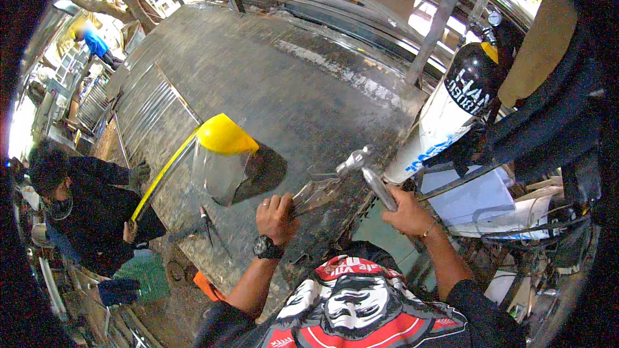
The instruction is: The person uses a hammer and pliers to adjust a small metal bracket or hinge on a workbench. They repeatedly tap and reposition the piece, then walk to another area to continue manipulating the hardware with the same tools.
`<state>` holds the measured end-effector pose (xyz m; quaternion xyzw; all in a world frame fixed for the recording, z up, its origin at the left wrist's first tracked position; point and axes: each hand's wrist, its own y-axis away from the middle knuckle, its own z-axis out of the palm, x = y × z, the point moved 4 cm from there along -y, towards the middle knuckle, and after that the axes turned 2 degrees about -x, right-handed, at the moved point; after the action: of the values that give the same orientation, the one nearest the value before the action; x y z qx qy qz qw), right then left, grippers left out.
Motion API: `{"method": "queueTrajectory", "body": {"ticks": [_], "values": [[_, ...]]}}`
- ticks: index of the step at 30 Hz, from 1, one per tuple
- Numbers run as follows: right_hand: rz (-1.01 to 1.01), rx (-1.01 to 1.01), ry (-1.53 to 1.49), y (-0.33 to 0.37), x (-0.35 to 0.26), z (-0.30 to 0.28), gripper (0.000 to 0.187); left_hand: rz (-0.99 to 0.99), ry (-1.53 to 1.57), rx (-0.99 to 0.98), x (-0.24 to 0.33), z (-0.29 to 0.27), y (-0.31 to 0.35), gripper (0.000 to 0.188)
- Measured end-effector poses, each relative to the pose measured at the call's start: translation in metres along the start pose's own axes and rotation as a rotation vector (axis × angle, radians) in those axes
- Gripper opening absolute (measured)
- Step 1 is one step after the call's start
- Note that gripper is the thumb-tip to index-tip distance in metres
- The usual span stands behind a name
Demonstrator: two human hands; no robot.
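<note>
My right hand [410, 211] is wrapped round the handle of a ball-peen hammer [356, 160], its metal head raised over the near right part of the dark metal-topped table [258, 51]. Resting at the table's near edge, my left hand [277, 218] is closed on the left end of a thin, shiny metal piece [319, 194]. That piece lies flat on the table, just below the hammer head; its exact shape is hard to make out. Left of it sits a face shield [227, 134] with a yellow crown and a clear visor.
A co-worker [77, 206] at the left holds a yellow measuring tape [158, 180] stretched across the table. Beyond it lies a metal grille [155, 106]. A slim pointed tool [206, 224] lies nearer me. A white gas cylinder [433, 122] stands at the right edge.
</note>
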<state>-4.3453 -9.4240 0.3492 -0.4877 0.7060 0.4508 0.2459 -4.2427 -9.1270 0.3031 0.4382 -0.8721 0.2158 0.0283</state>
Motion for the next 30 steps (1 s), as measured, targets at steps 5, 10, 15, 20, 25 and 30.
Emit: {"method": "queueTrajectory", "body": {"ticks": [5,10,15,20,25,30], "values": [[0.091,0.038,-0.165,0.003,0.002,-0.01,0.059,0.001,-0.018,0.003,-0.005,-0.001,0.003,0.048],[0.167,0.09,-0.228,0.002,-0.002,-0.023,0.059,-0.031,-0.008,-0.023,-0.005,-0.002,0.004,0.048],[0.015,-0.063,0.051,0.006,-0.005,-0.003,0.063,-0.016,0.017,0.009,-0.005,0.003,0.003,0.047],[0.13,0.029,-0.238,0.007,0.0,-0.009,0.062,-0.001,-0.004,0.026,-0.007,0.0,0.004,0.044],[0.054,0.12,-0.269,0.006,-0.008,-0.026,0.058,-0.035,-0.016,0.027,-0.002,-0.002,0.01,0.041],[0.08,0.155,-0.311,0.003,0.011,-0.018,0.056,-0.016,0.001,0.017,0.001,-0.003,0.005,0.041]]}}
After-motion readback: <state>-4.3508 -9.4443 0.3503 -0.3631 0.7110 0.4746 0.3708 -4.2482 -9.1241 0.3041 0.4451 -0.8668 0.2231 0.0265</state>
